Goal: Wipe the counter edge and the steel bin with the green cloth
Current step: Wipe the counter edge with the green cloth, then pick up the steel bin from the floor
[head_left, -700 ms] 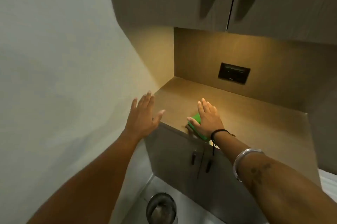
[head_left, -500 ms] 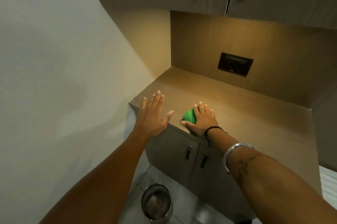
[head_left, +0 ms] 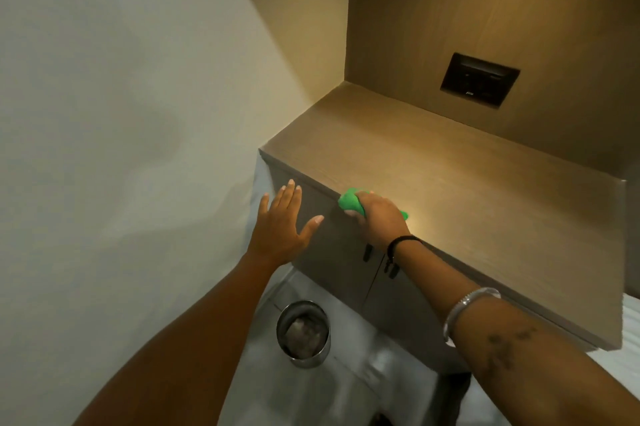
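From the head camera we see our right hand (head_left: 379, 217) bunched around the green cloth (head_left: 351, 202), fingers curled over it and pressing it onto the front edge of the wooden counter (head_left: 450, 190), so the wad wraps the lip rather than lying flat on top. Our left hand (head_left: 282, 221) hovers beside it with fingers spread wide and holding nothing, in front of the cabinet door (head_left: 332, 252); we judge it is there for balance. The steel bin (head_left: 303, 333) stands on the floor below, well apart from the cloth, with crumpled waste inside, and we judge it is not yet wiped. A dark socket plate (head_left: 479, 79) sits in the back panel.
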`<state>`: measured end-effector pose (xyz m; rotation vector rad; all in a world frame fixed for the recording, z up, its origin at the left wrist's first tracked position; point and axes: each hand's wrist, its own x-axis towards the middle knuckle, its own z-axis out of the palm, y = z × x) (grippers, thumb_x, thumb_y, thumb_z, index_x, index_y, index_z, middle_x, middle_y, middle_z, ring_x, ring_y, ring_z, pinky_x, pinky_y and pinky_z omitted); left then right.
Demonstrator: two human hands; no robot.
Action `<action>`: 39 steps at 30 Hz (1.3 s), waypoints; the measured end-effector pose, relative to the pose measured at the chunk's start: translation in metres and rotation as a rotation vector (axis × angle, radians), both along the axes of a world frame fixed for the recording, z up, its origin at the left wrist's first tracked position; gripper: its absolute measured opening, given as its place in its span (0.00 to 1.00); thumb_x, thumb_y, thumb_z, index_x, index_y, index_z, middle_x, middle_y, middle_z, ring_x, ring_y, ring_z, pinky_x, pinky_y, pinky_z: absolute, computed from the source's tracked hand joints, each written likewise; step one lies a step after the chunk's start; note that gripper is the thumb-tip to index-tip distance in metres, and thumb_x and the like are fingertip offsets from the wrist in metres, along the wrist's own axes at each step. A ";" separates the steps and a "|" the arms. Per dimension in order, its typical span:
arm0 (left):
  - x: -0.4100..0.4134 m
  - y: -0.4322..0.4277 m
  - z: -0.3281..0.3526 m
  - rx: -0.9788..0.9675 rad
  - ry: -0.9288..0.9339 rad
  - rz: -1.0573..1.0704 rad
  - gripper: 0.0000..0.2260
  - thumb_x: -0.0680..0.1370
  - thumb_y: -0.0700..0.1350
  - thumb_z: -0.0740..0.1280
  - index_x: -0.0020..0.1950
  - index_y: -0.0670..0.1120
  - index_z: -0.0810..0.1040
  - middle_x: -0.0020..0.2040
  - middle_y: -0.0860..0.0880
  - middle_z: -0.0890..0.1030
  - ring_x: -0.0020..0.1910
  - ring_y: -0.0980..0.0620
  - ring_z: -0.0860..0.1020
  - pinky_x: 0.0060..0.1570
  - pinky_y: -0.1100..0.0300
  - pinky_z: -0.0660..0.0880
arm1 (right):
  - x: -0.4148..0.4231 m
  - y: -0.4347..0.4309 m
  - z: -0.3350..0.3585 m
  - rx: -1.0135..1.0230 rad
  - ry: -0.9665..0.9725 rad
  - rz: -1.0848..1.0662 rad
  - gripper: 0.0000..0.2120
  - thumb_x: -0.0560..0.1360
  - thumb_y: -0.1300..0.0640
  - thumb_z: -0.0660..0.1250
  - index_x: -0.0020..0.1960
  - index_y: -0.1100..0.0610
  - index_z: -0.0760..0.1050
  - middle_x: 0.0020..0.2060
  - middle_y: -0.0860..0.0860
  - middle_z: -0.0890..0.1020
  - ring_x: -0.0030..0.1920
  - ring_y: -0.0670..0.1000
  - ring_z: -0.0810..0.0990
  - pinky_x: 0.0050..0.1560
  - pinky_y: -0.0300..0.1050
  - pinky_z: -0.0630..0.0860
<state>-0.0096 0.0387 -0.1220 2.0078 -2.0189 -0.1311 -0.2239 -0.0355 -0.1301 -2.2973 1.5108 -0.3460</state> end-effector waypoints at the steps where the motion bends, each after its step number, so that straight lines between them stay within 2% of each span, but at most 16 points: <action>1: 0.007 0.006 -0.004 0.008 0.014 -0.003 0.36 0.77 0.66 0.52 0.78 0.44 0.59 0.79 0.43 0.61 0.78 0.44 0.59 0.75 0.42 0.52 | 0.005 0.010 0.008 0.087 -0.186 -0.022 0.16 0.81 0.49 0.63 0.64 0.56 0.75 0.58 0.57 0.82 0.59 0.60 0.80 0.56 0.50 0.75; 4: 0.028 0.021 -0.015 0.058 0.096 -0.014 0.36 0.78 0.66 0.52 0.78 0.43 0.57 0.80 0.42 0.59 0.78 0.45 0.58 0.75 0.43 0.51 | 0.019 0.041 0.023 0.507 -0.871 -0.181 0.08 0.83 0.54 0.62 0.55 0.55 0.79 0.45 0.52 0.86 0.47 0.55 0.85 0.42 0.42 0.80; 7: 0.046 0.038 -0.033 0.135 0.191 -0.059 0.35 0.79 0.62 0.57 0.78 0.41 0.56 0.79 0.40 0.59 0.78 0.44 0.57 0.76 0.46 0.51 | 0.027 0.077 0.008 0.949 -1.513 -0.298 0.16 0.83 0.52 0.58 0.64 0.59 0.76 0.53 0.56 0.87 0.50 0.55 0.87 0.50 0.52 0.84; 9: 0.054 0.053 -0.054 0.225 0.274 -0.071 0.34 0.80 0.59 0.61 0.78 0.40 0.57 0.79 0.40 0.60 0.78 0.44 0.58 0.75 0.48 0.53 | 0.025 0.103 -0.023 1.043 -1.751 -0.412 0.20 0.81 0.49 0.58 0.66 0.58 0.76 0.58 0.58 0.85 0.56 0.58 0.85 0.54 0.56 0.83; 12: 0.060 0.071 -0.104 0.427 0.391 -0.010 0.34 0.79 0.58 0.62 0.79 0.42 0.56 0.79 0.41 0.60 0.78 0.44 0.60 0.75 0.50 0.55 | 0.017 0.144 -0.087 1.052 -1.924 -0.589 0.22 0.84 0.47 0.53 0.69 0.57 0.75 0.65 0.58 0.80 0.62 0.59 0.82 0.62 0.61 0.79; 15: 0.059 0.090 -0.173 0.687 0.499 0.029 0.34 0.79 0.56 0.66 0.79 0.44 0.56 0.78 0.43 0.63 0.76 0.43 0.62 0.74 0.48 0.60 | 0.001 0.185 -0.162 1.030 -1.951 -0.858 0.23 0.85 0.48 0.52 0.75 0.56 0.67 0.68 0.57 0.78 0.63 0.58 0.82 0.62 0.60 0.79; 20: 0.035 0.111 -0.338 1.062 0.434 -0.132 0.35 0.78 0.49 0.69 0.79 0.47 0.54 0.73 0.42 0.69 0.69 0.44 0.70 0.66 0.53 0.68 | -0.035 0.250 -0.327 1.025 -1.776 -1.164 0.23 0.85 0.47 0.51 0.75 0.57 0.67 0.68 0.57 0.78 0.61 0.56 0.83 0.59 0.56 0.81; 22: 0.024 0.108 -0.401 1.077 0.430 -0.152 0.33 0.78 0.47 0.69 0.78 0.46 0.57 0.74 0.41 0.67 0.70 0.44 0.69 0.67 0.51 0.68 | -0.048 0.265 -0.393 1.066 -1.658 -1.227 0.22 0.85 0.48 0.52 0.74 0.57 0.68 0.64 0.57 0.82 0.58 0.55 0.84 0.53 0.53 0.83; 23: 0.011 0.120 -0.469 1.108 0.398 -0.164 0.31 0.78 0.45 0.70 0.77 0.45 0.61 0.74 0.40 0.68 0.71 0.41 0.69 0.70 0.50 0.66 | -0.052 0.294 -0.460 1.063 -1.685 -1.251 0.21 0.85 0.49 0.52 0.73 0.57 0.69 0.59 0.55 0.85 0.56 0.54 0.86 0.49 0.52 0.84; 25: 0.010 0.104 -0.498 1.046 0.360 -0.139 0.30 0.76 0.43 0.72 0.75 0.42 0.65 0.73 0.40 0.70 0.71 0.40 0.69 0.72 0.50 0.64 | -0.056 0.286 -0.486 1.077 -1.622 -1.204 0.20 0.85 0.51 0.52 0.72 0.58 0.69 0.54 0.54 0.87 0.53 0.53 0.87 0.46 0.49 0.84; 28: 0.001 0.096 -0.586 1.092 0.268 -0.192 0.31 0.75 0.44 0.73 0.75 0.40 0.65 0.73 0.41 0.71 0.71 0.41 0.70 0.70 0.48 0.68 | -0.060 0.288 -0.569 1.012 -1.581 -1.187 0.21 0.84 0.51 0.53 0.73 0.60 0.69 0.52 0.54 0.87 0.50 0.53 0.87 0.46 0.49 0.84; 30: -0.004 0.095 -0.630 1.102 0.137 -0.281 0.24 0.78 0.42 0.69 0.72 0.39 0.68 0.68 0.38 0.75 0.65 0.39 0.75 0.65 0.48 0.73 | -0.054 0.288 -0.619 0.994 -1.518 -1.168 0.22 0.84 0.52 0.52 0.73 0.60 0.68 0.59 0.58 0.83 0.54 0.56 0.85 0.54 0.54 0.83; 33: -0.008 0.083 -0.646 1.032 0.107 -0.339 0.19 0.78 0.36 0.64 0.69 0.39 0.70 0.62 0.36 0.78 0.58 0.40 0.79 0.57 0.47 0.79 | -0.036 0.271 -0.652 0.898 -1.539 -1.168 0.21 0.85 0.53 0.53 0.74 0.61 0.67 0.69 0.62 0.76 0.64 0.61 0.78 0.67 0.63 0.73; 36: 0.001 0.065 -0.625 0.907 0.248 -0.359 0.11 0.77 0.37 0.67 0.57 0.48 0.77 0.50 0.51 0.80 0.48 0.62 0.80 0.42 0.72 0.77 | -0.007 0.236 -0.653 0.776 -1.624 -1.127 0.20 0.85 0.57 0.55 0.74 0.64 0.67 0.70 0.64 0.74 0.69 0.65 0.75 0.69 0.64 0.72; 37: 0.004 0.064 -0.615 0.864 0.282 -0.328 0.10 0.77 0.39 0.68 0.54 0.52 0.77 0.47 0.55 0.79 0.46 0.62 0.78 0.37 0.75 0.74 | 0.007 0.227 -0.645 0.721 -1.612 -1.111 0.19 0.84 0.59 0.57 0.72 0.64 0.69 0.69 0.63 0.76 0.68 0.64 0.76 0.69 0.63 0.72; 39: 0.014 0.060 -0.597 0.854 0.404 -0.279 0.12 0.75 0.37 0.70 0.48 0.56 0.81 0.46 0.56 0.80 0.45 0.58 0.79 0.39 0.73 0.75 | 0.043 0.202 -0.624 0.573 -1.492 -1.021 0.17 0.82 0.59 0.63 0.70 0.62 0.73 0.65 0.59 0.80 0.66 0.60 0.79 0.70 0.59 0.73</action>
